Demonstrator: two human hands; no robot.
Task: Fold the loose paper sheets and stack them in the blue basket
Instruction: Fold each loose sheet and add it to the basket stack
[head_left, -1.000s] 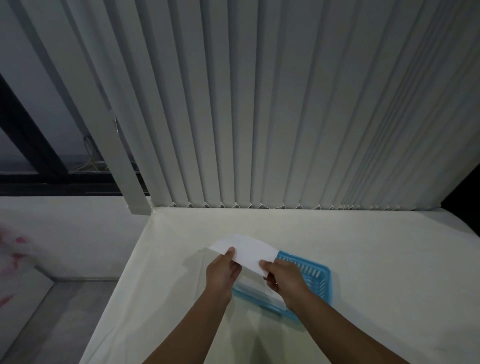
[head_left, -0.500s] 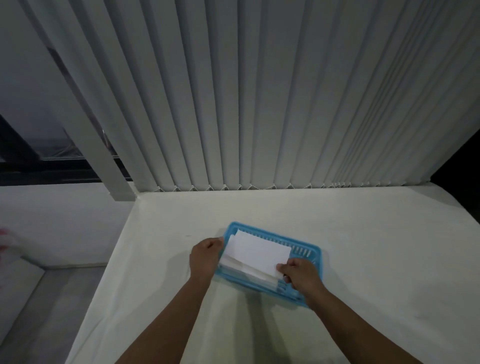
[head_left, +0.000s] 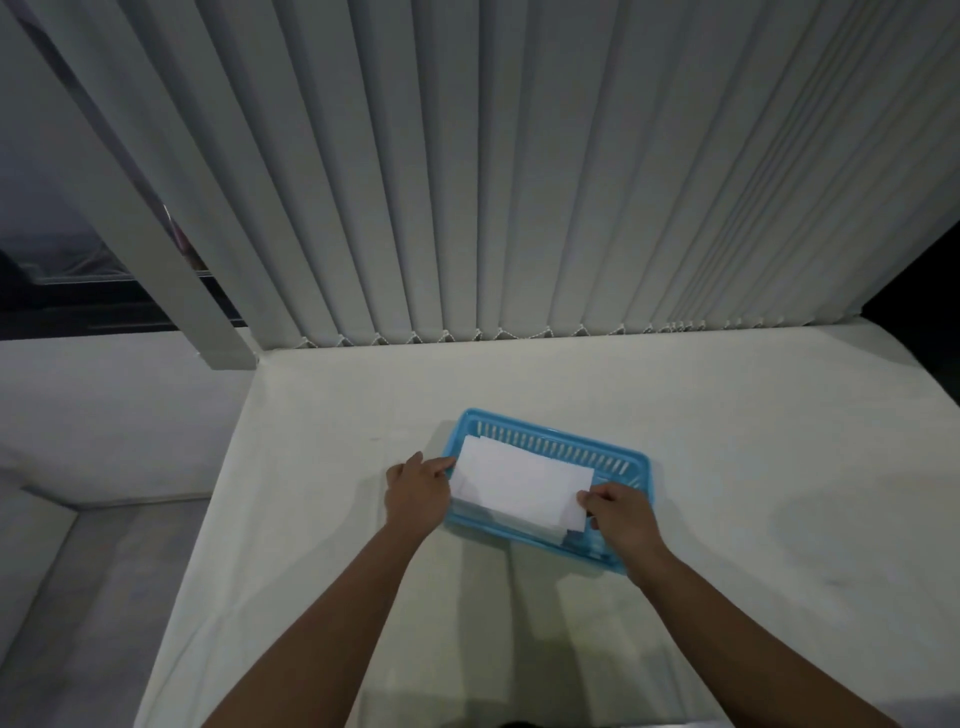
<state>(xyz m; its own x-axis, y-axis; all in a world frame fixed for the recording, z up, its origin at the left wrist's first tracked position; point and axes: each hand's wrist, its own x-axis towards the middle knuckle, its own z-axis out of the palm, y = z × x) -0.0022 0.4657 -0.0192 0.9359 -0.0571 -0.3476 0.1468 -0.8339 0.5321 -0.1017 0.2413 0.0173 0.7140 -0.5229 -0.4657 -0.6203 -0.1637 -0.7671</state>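
Pinching the folded paper sheet (head_left: 522, 480) at both short ends, left hand (head_left: 417, 491) and right hand (head_left: 621, 514) each in a closed grip, lying atop other sheets inside the blue basket (head_left: 561, 448), resting on the white bench (head_left: 727, 441) near vertical blinds (head_left: 519, 182).

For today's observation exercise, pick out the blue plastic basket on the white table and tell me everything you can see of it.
The blue plastic basket is a shallow rectangular tray with rounded corners and a row of slots along its far wall. It sits flat on the white table, turned slightly askew. Folded white paper sheets are stacked inside, covering most of its floor. The left hand rests at its left end, and the right hand pinches the top sheet's right edge over its near right corner.
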